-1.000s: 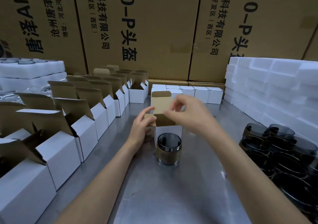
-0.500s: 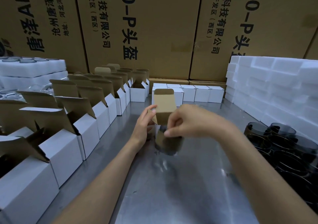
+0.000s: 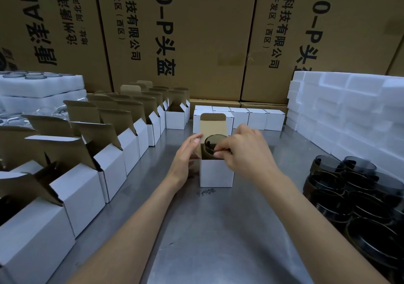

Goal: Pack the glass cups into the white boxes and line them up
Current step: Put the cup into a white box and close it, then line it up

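Observation:
A small white box (image 3: 216, 172) stands open in the middle of the steel table, its brown lid flap upright behind. A smoky glass cup (image 3: 211, 144) sits partly inside the box mouth, its rim above the opening. My right hand (image 3: 244, 152) pinches the cup's rim from the right. My left hand (image 3: 185, 154) rests with straight fingers against the box's left side and side flap. Several more dark glass cups (image 3: 358, 194) crowd the right edge of the table.
A long row of open white boxes (image 3: 102, 170) with raised brown flaps runs along the left. Closed white boxes (image 3: 255, 118) line the back. White foam blocks (image 3: 349, 117) stack at the right, foam trays (image 3: 41, 85) at far left, big cartons (image 3: 196, 32) behind.
The cup stood on the table in front of the box. My right hand lifted it and now lowers it into the box mouth, while my left hand steadies the box.

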Demonstrator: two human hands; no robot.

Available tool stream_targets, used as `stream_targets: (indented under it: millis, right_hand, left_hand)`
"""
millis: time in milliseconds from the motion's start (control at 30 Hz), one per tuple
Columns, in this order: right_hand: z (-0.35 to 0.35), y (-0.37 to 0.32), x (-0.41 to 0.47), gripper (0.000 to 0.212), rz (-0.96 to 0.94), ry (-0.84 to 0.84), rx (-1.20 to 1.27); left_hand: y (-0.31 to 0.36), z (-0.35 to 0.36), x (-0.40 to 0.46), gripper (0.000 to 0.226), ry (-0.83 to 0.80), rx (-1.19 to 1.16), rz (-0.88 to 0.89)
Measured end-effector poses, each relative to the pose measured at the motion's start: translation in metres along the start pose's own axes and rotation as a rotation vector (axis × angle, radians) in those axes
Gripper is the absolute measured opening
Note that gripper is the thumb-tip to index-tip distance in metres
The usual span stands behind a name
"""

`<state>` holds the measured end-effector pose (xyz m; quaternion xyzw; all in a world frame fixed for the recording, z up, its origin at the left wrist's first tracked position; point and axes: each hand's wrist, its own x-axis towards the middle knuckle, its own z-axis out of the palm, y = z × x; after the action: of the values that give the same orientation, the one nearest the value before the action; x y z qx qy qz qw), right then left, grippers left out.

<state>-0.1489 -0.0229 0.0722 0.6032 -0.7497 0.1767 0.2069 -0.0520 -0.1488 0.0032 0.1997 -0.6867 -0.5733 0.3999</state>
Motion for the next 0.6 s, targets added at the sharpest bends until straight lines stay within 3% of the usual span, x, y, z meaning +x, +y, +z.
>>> stream_targets:
  millis: [167, 467, 533, 600]
  right_hand:
    - [0.007, 0.002, -0.001, 0.025, -0.038, -0.018, 0.002]
    - [0.012, 0.006, 0.001, 0.027, -0.037, -0.081, 0.047]
    - [0.013, 0.010, 0.003, 0.028, 0.027, 0.014, 0.181]
    - [0.014, 0.014, 0.005, 0.028, 0.184, 0.169, 0.480]
  left_hand:
    - [0.002, 0.000, -0.002, 0.068, -0.008, 0.020, 0.004]
    - [0.007, 0.002, -0.004, 0.061, -0.005, -0.016, 0.005]
    - [0.007, 0.002, -0.005, 0.056, 0.014, -0.042, 0.033]
    - [0.005, 0.001, -0.003, 0.057, 0.072, -0.030, 0.062]
